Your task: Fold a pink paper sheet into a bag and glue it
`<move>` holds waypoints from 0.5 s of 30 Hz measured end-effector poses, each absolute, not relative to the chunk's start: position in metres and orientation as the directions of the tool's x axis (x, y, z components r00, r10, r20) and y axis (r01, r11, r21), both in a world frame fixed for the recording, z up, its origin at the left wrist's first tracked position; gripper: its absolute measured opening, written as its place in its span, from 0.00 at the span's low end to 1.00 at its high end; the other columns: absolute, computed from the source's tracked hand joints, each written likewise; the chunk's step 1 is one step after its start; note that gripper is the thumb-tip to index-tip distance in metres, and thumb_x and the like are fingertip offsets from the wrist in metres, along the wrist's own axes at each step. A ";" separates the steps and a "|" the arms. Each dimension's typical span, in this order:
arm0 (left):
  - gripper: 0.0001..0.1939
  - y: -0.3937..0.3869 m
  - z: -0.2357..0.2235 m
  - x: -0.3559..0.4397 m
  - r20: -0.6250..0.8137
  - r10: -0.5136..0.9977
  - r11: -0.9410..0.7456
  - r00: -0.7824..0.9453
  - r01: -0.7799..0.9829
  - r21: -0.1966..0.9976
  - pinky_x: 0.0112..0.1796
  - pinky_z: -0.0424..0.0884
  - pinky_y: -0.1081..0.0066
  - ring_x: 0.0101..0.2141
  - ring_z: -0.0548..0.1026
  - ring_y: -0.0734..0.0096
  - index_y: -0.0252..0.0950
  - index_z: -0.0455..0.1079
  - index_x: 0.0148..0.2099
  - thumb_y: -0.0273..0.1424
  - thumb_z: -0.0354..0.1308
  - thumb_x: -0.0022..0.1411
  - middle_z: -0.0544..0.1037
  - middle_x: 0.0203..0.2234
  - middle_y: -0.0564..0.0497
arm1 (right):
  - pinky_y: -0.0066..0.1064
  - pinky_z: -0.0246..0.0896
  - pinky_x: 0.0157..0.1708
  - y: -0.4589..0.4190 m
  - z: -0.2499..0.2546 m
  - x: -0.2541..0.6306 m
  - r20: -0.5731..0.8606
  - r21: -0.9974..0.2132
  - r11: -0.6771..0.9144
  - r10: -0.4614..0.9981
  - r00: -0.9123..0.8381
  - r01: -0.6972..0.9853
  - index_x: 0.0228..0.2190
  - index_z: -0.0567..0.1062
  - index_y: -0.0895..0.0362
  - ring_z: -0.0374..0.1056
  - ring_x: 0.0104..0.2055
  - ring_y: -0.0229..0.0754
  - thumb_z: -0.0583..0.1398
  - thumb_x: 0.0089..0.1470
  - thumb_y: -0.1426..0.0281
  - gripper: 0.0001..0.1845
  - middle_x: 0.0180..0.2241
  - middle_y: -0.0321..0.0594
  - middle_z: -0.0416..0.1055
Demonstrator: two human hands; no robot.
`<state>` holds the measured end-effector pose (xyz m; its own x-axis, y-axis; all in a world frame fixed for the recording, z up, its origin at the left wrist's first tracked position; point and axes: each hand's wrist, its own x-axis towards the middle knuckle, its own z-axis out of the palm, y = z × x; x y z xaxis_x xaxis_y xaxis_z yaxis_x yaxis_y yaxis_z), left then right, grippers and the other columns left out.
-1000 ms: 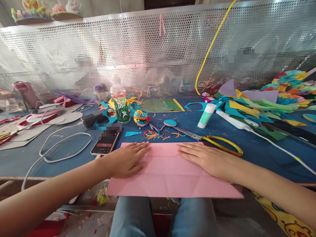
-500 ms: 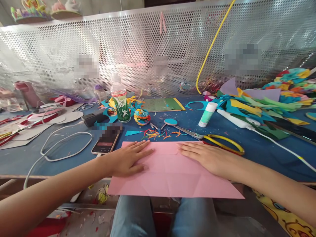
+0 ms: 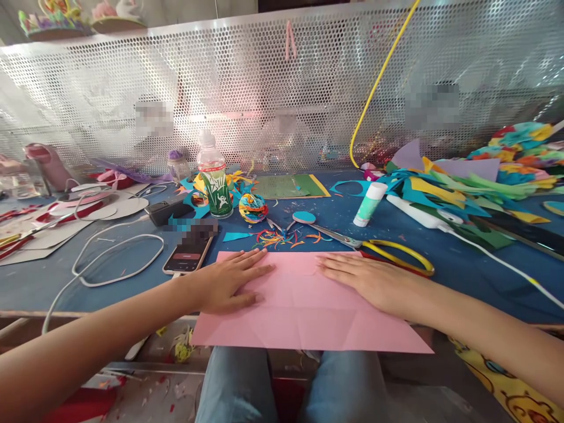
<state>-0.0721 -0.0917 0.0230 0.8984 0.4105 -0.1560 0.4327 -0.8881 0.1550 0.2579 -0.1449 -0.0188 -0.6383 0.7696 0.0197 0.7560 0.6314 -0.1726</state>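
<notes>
A creased sheet of pink paper (image 3: 304, 323) lies over the front edge of the blue table, its near part sticking out above my knees. My left hand (image 3: 233, 282) rests flat on the paper's left side, fingers spread. On the right side, my right hand (image 3: 356, 279) lies flat too, its fingers stretched toward the middle. Faint fold lines cross the sheet. Just beyond it are scissors (image 3: 392, 254) with yellow and red handles, a blue paper oval (image 3: 304, 218) by their blades, and thin coloured paper scraps (image 3: 282, 238).
A phone (image 3: 189, 249) on a white cable lies left of the paper. Behind stand a green-labelled bottle (image 3: 217, 191), a multicoloured ball (image 3: 253, 208) and a glue stick (image 3: 370, 204). Coloured paper pieces (image 3: 440, 188) are heaped at right. A perforated metal screen (image 3: 247, 94) closes off the back.
Both hands stay flat in the same places on the pink paper. The view has shifted very slightly; nothing else visibly differs.
</notes>
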 end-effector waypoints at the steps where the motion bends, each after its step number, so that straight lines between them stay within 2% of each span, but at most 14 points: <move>1: 0.30 -0.092 0.023 -0.072 -0.150 0.410 -0.888 0.900 0.431 0.158 0.59 0.44 0.55 0.62 0.41 0.57 0.42 0.40 0.65 0.44 0.41 0.64 0.38 0.63 0.46 | 0.44 0.48 0.58 -0.145 -0.019 0.258 0.025 -0.183 0.628 0.772 -0.635 0.756 0.57 0.56 0.47 0.49 0.61 0.43 0.45 0.57 0.75 0.27 0.60 0.34 0.52; 5: 0.30 -0.092 0.021 -0.074 -0.122 0.407 -0.890 0.905 0.423 0.172 0.59 0.44 0.56 0.62 0.42 0.57 0.42 0.41 0.65 0.44 0.42 0.64 0.39 0.63 0.47 | 0.44 0.49 0.58 -0.145 -0.021 0.259 0.057 -0.205 0.631 0.771 -0.634 0.748 0.57 0.58 0.46 0.51 0.60 0.43 0.45 0.57 0.75 0.27 0.59 0.33 0.54; 10: 0.31 -0.092 0.023 -0.074 -0.121 0.406 -0.894 0.906 0.421 0.155 0.59 0.46 0.55 0.62 0.43 0.57 0.41 0.43 0.65 0.44 0.43 0.64 0.40 0.63 0.45 | 0.43 0.51 0.57 -0.146 -0.020 0.259 0.067 -0.174 0.643 0.764 -0.642 0.746 0.56 0.61 0.49 0.53 0.59 0.43 0.45 0.56 0.77 0.27 0.58 0.35 0.56; 13: 0.32 -0.094 0.028 -0.063 -0.138 0.387 -0.910 0.912 0.402 0.103 0.58 0.48 0.57 0.61 0.46 0.57 0.36 0.47 0.64 0.45 0.43 0.63 0.44 0.63 0.43 | 0.42 0.57 0.54 -0.145 -0.008 0.249 0.109 -0.123 0.648 0.762 -0.638 0.752 0.51 0.68 0.50 0.60 0.55 0.44 0.46 0.56 0.74 0.23 0.55 0.36 0.63; 15: 0.33 -0.095 0.030 -0.050 -0.126 0.380 -0.918 0.916 0.390 0.065 0.57 0.50 0.58 0.60 0.50 0.58 0.31 0.49 0.62 0.45 0.44 0.62 0.50 0.61 0.41 | 0.41 0.62 0.48 -0.143 0.003 0.236 0.184 -0.075 0.675 0.733 -0.655 0.734 0.42 0.75 0.52 0.67 0.48 0.45 0.47 0.56 0.71 0.19 0.47 0.39 0.71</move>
